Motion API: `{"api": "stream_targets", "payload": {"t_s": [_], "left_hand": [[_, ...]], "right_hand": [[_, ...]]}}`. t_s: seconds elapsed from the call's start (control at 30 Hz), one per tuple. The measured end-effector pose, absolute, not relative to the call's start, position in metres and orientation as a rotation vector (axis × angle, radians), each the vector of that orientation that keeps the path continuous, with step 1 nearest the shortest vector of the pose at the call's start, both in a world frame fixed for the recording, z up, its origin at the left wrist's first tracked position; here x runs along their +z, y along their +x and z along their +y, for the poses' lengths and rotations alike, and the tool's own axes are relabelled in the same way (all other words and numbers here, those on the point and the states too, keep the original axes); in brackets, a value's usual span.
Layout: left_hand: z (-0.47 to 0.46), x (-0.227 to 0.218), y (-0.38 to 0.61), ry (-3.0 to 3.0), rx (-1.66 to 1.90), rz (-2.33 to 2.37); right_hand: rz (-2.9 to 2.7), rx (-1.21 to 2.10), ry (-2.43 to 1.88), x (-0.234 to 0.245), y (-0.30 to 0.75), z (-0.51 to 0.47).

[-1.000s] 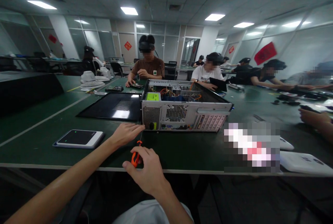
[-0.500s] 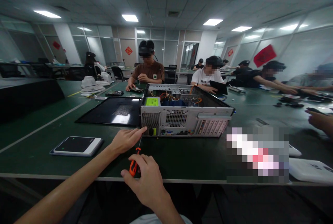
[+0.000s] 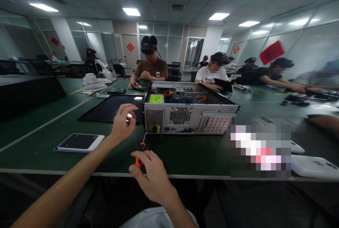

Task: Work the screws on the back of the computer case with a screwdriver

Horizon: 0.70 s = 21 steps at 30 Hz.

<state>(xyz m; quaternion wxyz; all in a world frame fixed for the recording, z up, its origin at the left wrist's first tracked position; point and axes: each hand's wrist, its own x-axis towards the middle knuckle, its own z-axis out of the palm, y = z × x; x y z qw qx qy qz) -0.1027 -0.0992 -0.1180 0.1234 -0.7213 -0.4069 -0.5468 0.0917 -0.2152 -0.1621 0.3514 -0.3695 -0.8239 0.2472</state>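
Note:
An open desktop computer case lies on the green table, its rear panel facing me. My right hand is closed around an orange-handled screwdriver, whose thin shaft points up toward the case's lower left corner. My left hand is raised off the table just left of the case, fingers curled with thumb and fingertips pinched together; what they pinch is too small to make out.
The black side panel lies flat left of the case. A white-edged tablet sits near the front edge at left. White devices lie at right, where another person's hand rests. Several people sit across the table; fans stand far left.
My left hand has lifted away from the case's lower left corner, up and to the left, with fingers pinched. My right hand keeps the screwdriver in nearly the same place.

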Motion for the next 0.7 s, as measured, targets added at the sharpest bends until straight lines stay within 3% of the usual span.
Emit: {"api": "stream_targets", "payload": {"t_s": [0.13,0.27,0.5,0.7], "left_hand": [[-0.07,-0.055,-0.086,-1.965,-1.72,-1.268],[-0.022,-0.011,-0.06,-2.224,-1.317,-1.518],[0.02,-0.005,-0.024,-2.484,-0.38,-1.9],[0.014,-0.005,-0.022,-2.539,-0.162,-1.894]], "right_hand": [[-2.157,0.659,-0.961,-0.159,0.091,-0.214],[-2.129,0.613,-0.976,-0.163,0.086,-0.215],[-1.991,0.412,-0.872,-0.179,0.089,-0.218],[-1.974,0.283,-0.727,-0.187,0.083,-0.212]]}}
